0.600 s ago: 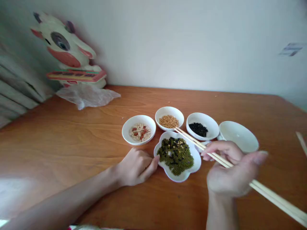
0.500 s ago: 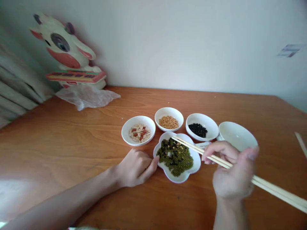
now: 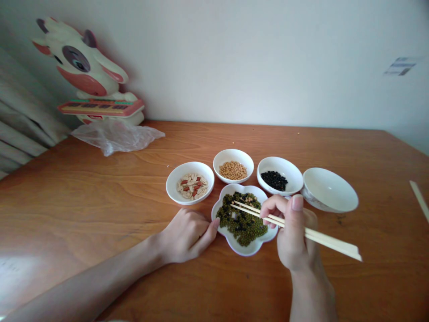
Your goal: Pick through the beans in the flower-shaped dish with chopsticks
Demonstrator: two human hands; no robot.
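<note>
A white flower-shaped dish holds green beans mixed with black beans and a few yellow ones. My left hand rests on the table at its left, fingers curled and thumb at the rim, gripping it. Wooden chopsticks are held in my right hand, over the dish's right side. Their tips, slightly apart, reach the beans at the upper left of the dish; whether a bean is pinched I cannot tell. Behind stand white bowls with peanuts, yellow soybeans and black beans.
An empty white bowl is at the right of the row. A cow-shaped toy keyboard stands at the back left, with a clear plastic bag before it. A thin pale stick lies at the right edge.
My right hand has moved left and turned, bringing the chopstick tips lower and further left among the beans. The tips have parted slightly. My left hand stays at the dish rim.
</note>
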